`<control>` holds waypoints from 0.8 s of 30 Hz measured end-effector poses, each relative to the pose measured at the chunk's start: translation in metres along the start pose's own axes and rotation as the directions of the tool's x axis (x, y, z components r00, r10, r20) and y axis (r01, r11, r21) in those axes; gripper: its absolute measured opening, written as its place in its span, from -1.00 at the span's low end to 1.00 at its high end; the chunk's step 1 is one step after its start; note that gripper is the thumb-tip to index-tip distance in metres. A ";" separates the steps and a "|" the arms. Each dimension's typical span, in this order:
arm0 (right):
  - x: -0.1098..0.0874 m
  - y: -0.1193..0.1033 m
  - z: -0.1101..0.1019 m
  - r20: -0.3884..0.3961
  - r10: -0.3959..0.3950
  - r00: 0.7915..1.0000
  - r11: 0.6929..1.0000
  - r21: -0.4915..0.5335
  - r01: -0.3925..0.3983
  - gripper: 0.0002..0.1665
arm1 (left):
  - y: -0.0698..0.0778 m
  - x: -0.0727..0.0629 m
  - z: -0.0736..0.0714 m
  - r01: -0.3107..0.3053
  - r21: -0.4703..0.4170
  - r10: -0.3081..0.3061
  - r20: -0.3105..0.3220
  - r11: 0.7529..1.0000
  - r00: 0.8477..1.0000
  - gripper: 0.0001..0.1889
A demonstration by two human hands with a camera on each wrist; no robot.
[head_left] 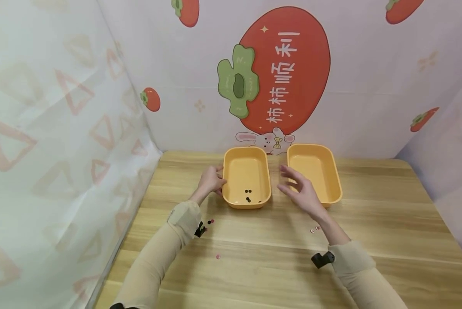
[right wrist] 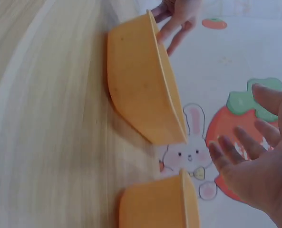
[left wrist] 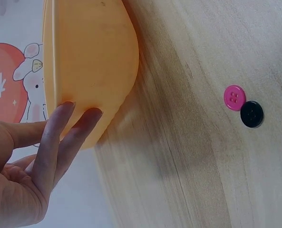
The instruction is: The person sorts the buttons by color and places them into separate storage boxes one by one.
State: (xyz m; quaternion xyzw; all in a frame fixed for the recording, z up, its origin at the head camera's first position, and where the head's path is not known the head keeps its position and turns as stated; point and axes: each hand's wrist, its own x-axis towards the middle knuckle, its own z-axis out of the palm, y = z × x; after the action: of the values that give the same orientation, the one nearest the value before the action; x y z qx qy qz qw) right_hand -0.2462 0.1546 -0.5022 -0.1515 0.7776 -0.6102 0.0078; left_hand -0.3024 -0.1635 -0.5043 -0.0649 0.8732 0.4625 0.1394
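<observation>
At the left side of the left yellow plastic bin (head_left: pixel 246 204), my left hand (head_left: pixel 211 180) grips its rim with fingertips against the outer wall, seen in the left wrist view. Several black buttons (head_left: pixel 248 191) lie on that bin's floor near its front. My right hand (head_left: pixel 302 193) hovers over the left rim of the right yellow bin (head_left: pixel 314 171), fingers spread and holding nothing. By my left wrist a black button (left wrist: pixel 252 114) lies against a pink button (left wrist: pixel 234 98) on the table.
Another pink button (head_left: pixel 218 256) lies nearer the front of the wooden table (head_left: pixel 254 274). Two small pale buttons (head_left: pixel 312 231) lie near my right forearm. A printed cloth backdrop (head_left: pixel 192 124) stands behind the bins, and a cloth side wall (head_left: pixel 61 171) bounds the left.
</observation>
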 end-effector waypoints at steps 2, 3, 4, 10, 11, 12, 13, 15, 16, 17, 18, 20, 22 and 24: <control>0.001 0.001 -0.012 -0.041 -0.011 0.999 1.000 -0.024 0.010 -0.15 | 0.002 0.000 -0.001 -0.002 0.001 0.002 -0.001 1.000 1.000 -0.28; 0.002 0.002 -0.019 -0.061 -0.012 0.998 0.999 -0.034 0.010 -0.13 | 0.002 0.001 -0.001 -0.003 0.000 0.003 -0.001 1.000 1.000 -0.28; 0.002 0.003 -0.027 -0.078 -0.008 0.997 0.999 -0.046 0.004 -0.10 | 0.003 0.001 -0.002 -0.005 0.000 0.005 0.001 1.000 1.000 -0.28; 0.007 0.011 -0.083 -0.171 0.072 0.983 0.990 -0.105 -0.091 -0.01 | 0.004 0.001 -0.003 -0.013 0.004 0.013 0.002 1.000 1.000 -0.28; 0.007 0.013 -0.092 -0.187 0.085 0.979 0.985 -0.131 -0.110 -0.01 | 0.004 0.001 -0.003 -0.015 0.005 0.015 -0.001 1.000 1.000 -0.28; 0.008 0.015 -0.100 -0.200 0.096 0.975 0.980 -0.154 -0.128 -0.01 | 0.004 0.001 -0.003 -0.018 0.007 0.018 0.000 1.000 1.000 -0.28; 0.008 0.017 -0.108 -0.216 0.103 0.971 0.973 -0.183 -0.144 -0.01 | 0.004 0.001 -0.003 -0.019 0.009 0.019 -0.001 1.000 1.000 -0.29; 0.006 0.020 -0.120 -0.256 0.095 0.962 0.951 -0.264 -0.164 -0.04 | 0.004 0.001 -0.003 -0.016 0.005 0.016 0.002 1.000 1.000 -0.29; 0.005 0.022 -0.126 -0.274 0.085 0.958 0.936 -0.307 -0.171 -0.06 | 0.003 0.000 -0.003 -0.016 0.002 0.016 0.002 1.000 1.000 -0.29; 0.004 0.024 -0.130 -0.291 0.078 0.953 0.917 -0.354 -0.183 -0.08 | 0.003 0.000 -0.002 -0.015 -0.002 0.015 0.005 1.000 1.000 -0.29; 0.003 0.026 -0.133 -0.309 0.072 0.948 0.897 -0.396 -0.197 -0.12 | 0.003 -0.001 -0.002 -0.012 -0.007 0.012 0.006 1.000 1.000 -0.28; 0.002 0.029 -0.137 -0.326 0.075 0.942 0.840 -0.489 -0.236 -0.21 | 0.002 -0.002 -0.001 -0.007 -0.020 0.007 0.009 1.000 1.000 -0.28; 0.003 0.032 -0.140 -0.294 0.129 0.947 0.790 -0.547 -0.278 -0.27 | 0.002 -0.003 -0.001 -0.004 -0.019 0.005 0.006 1.000 1.000 -0.28; 0.005 0.032 -0.141 -0.229 0.217 0.949 0.751 -0.582 -0.312 -0.27 | 0.001 -0.004 -0.001 0.000 -0.016 0.000 0.003 1.000 1.000 -0.29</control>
State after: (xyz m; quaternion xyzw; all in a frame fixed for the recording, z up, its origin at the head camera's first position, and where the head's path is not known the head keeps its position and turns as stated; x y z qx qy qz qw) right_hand -0.2860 0.2940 -0.4961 0.0114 0.9446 -0.3279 -0.0125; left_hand -0.2991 -0.1638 -0.5016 -0.0651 0.8692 0.4697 0.1403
